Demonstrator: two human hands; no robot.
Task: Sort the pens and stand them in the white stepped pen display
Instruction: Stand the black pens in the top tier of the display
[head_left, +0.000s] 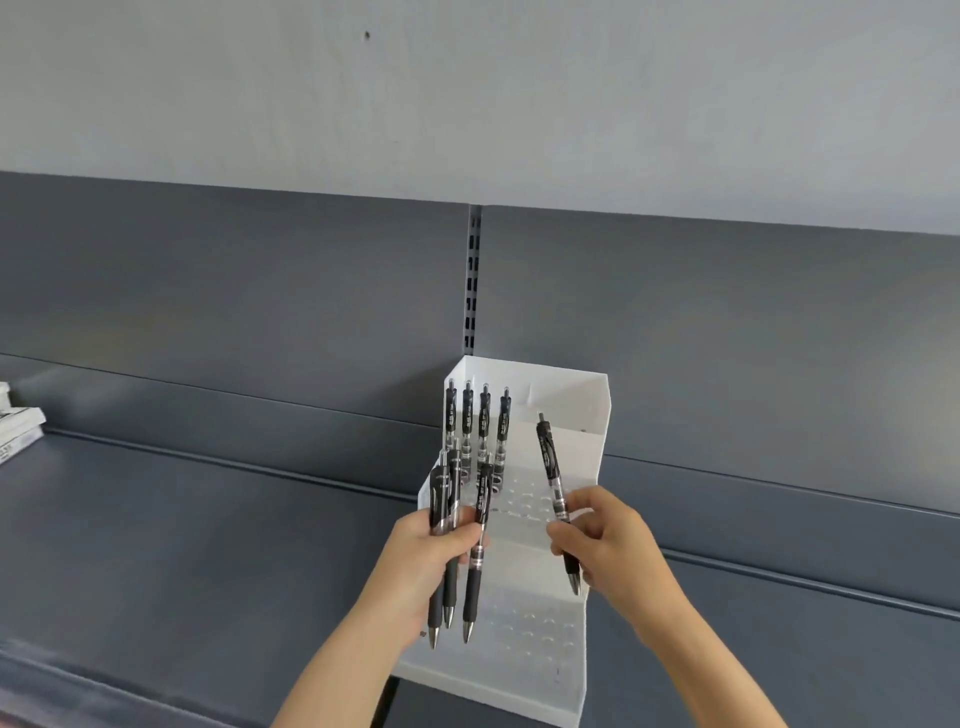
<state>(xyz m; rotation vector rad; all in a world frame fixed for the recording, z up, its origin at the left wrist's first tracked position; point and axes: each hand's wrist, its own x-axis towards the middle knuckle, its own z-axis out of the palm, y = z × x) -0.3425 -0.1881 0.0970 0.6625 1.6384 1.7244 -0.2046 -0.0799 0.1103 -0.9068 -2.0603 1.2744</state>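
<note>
Where the display stands: white stepped plastic pen display on the dark grey metal shelf, back against the shelf's rear panel, just below the slotted grey upright.
Top step: four black retractable pens with clear barrels, upright in a row at the left, clickers up.
Lower steps: rows of small round holes showing.
Left hand: clenched round a bunch of black pens, tips down, in front of the display's left side.
Right hand: thumb and fingers pinching a single black pen low on the barrel, tip down, clicker leaning left, before the display's right half.
Shelf, far left: stack of white flat packets, partly cut off by the frame edge.
</note>
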